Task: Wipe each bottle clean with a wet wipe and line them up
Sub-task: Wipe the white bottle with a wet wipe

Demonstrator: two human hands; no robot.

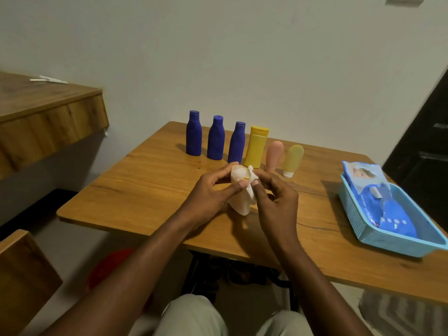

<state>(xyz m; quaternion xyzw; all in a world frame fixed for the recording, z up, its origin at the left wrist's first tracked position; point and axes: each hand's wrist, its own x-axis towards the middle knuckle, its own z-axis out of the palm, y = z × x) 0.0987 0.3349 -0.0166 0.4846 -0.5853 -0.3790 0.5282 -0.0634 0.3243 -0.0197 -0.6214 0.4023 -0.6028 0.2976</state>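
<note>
Bottle (240,206), white, over worktop (145,185) centre: left hand (208,190) grips it, right hand (276,202) pinches wipe (251,190) against it. Pack (371,187) print, in basket (363,229) at right edge, unreadable.

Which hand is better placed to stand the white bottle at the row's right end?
Left: the left hand grips the white bottle, while the right hand pinches the wet wipe.

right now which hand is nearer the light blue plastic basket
Right. The right hand sits left of the light blue plastic basket, mid-table; the left hand is farther left, beyond it.
</note>
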